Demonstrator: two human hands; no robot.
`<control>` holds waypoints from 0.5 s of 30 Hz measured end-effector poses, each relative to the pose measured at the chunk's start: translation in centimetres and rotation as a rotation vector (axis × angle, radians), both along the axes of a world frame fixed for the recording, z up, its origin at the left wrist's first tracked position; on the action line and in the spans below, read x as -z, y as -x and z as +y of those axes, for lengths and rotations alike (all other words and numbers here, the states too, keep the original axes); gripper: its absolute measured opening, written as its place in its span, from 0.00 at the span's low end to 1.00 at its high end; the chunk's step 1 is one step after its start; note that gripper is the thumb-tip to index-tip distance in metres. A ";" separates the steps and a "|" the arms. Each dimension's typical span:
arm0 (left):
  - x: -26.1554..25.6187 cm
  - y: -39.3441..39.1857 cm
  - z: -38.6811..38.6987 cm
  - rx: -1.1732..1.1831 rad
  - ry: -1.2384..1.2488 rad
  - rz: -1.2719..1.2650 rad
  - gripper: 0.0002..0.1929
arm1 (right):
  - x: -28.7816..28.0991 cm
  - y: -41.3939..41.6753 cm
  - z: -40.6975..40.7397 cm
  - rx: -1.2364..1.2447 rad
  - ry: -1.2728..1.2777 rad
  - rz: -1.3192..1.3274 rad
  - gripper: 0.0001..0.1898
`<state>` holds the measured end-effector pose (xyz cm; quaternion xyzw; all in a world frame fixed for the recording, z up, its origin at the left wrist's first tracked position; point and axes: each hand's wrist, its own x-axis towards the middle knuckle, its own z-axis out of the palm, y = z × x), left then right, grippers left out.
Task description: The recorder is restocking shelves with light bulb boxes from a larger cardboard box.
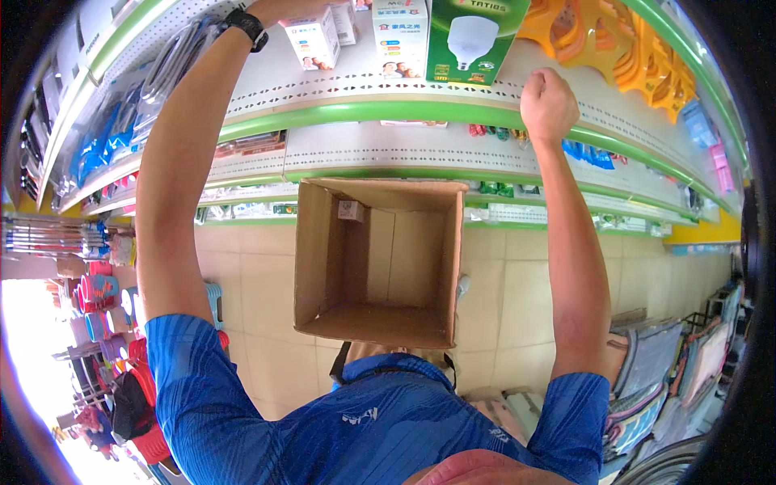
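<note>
My left hand [282, 11] reaches to the shelf at the top, partly cut off by the picture's rim, beside small white light-bulb boxes [312, 45]; whether its fingers grip one is hidden. My right hand [548, 103] is closed like a fist at the green shelf edge, right of a large green bulb box [476, 42]. A taller white box [400, 45] stands between the small boxes and the green one. Below the shelves, in front of my body, an open cardboard box [458, 260] holds one small white box [350, 210] in its upper left corner.
Green-edged shelves [376, 112] run across the front, with orange plastic items [606, 42] at the upper right and packaged goods [109, 136] at the left. Colorful buckets [97, 288] stand at the lower left. Folded textile goods [648, 357] lie at the lower right.
</note>
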<state>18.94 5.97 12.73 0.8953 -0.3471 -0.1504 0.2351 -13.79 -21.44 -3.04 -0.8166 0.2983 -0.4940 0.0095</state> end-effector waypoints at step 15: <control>1.4 -3.6 3.8 0.119 0.327 0.136 0.29 | 0.1 0.0 -0.1 0.014 0.042 0.007 0.10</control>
